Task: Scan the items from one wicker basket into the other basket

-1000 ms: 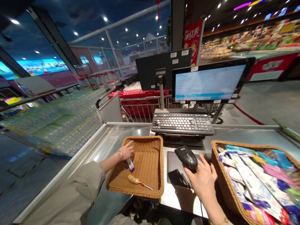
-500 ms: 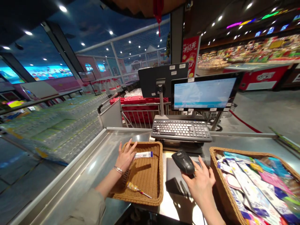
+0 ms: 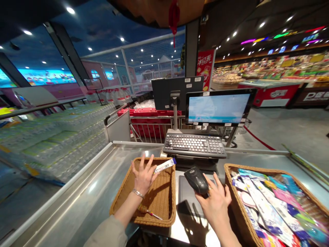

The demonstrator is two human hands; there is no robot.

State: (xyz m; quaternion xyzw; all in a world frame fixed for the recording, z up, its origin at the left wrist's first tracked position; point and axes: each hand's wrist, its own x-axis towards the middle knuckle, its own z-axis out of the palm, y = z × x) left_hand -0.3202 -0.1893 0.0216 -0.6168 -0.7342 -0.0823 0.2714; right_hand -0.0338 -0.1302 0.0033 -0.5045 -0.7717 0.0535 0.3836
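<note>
My left hand (image 3: 144, 176) is over the left wicker basket (image 3: 173, 195), its fingers partly spread. A slim white packet with a blue end and a barcode (image 3: 164, 166) sticks out from its thumb side, tilted up to the right. How the thumb grips the packet is partly hidden. On the basket floor lies a wrapped candy on a stick (image 3: 153, 214), partly covered by my left wrist. My right hand (image 3: 214, 200) holds a black barcode scanner (image 3: 196, 180) between thumb and fingers, over the counter right of this basket.
A second wicker basket (image 3: 228, 171) at the right holds several white-and-blue packets (image 3: 259, 202) and colourful wrapped goods. Behind my hands stand a keyboard (image 3: 194, 144) and a lit monitor (image 3: 217, 108). The metal counter (image 3: 95, 195) extends left, with stacked bottle packs (image 3: 56, 137) beyond it.
My left hand has shifted slightly right, and the packet has gone from nearly level to tilted up at its blue end. The right hand still holds the scanner. The view has turned slightly.
</note>
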